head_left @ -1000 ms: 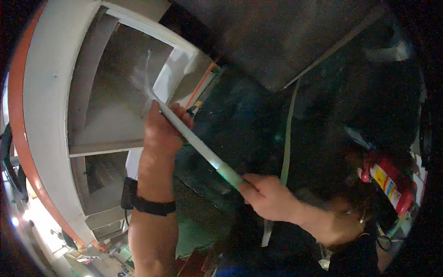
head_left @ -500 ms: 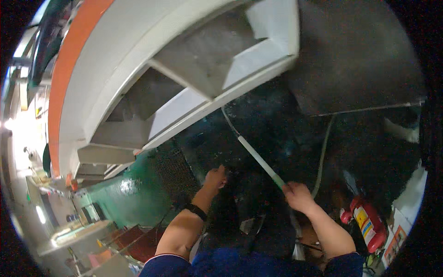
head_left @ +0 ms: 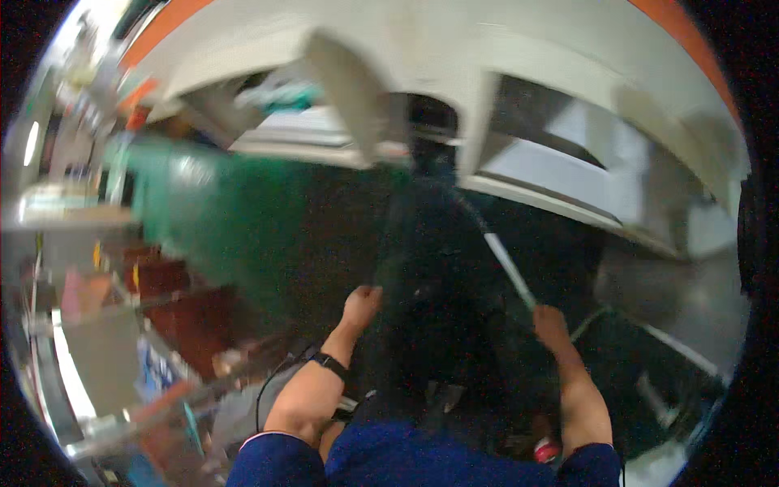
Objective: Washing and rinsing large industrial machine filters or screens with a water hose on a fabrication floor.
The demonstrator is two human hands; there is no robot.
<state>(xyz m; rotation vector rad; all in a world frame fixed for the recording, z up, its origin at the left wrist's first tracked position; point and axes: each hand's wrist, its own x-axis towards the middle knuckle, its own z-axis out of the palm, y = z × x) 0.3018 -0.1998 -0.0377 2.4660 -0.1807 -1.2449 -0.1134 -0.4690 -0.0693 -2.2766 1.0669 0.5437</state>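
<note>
My right hand (head_left: 550, 325) is wrapped round the lower end of a slim white tube (head_left: 510, 268). The tube slants up and to the left over the dark floor, and a thin, blurred cord-like length (head_left: 472, 213) runs from its far end toward the white cabinet base. My left hand (head_left: 363, 307) hangs over the floor at the middle left, its fingers curled closed. Whatever it may hold is hidden. A black band (head_left: 331, 367) circles my left forearm.
Ahead stands a long white cabinet (head_left: 560, 199) with open compartments and a dark gap (head_left: 432, 122) in its middle. Green floor (head_left: 235, 203) stretches left. Brown-red boxes (head_left: 191, 312) and a rail are at the left. A pale hose (head_left: 592, 321) lies right; something red (head_left: 546, 449) is near my right arm.
The view has swung left, so the cabinet now lies across the top. My right hand and the tube have shifted a little right and up in the picture. My left hand stays closed.
</note>
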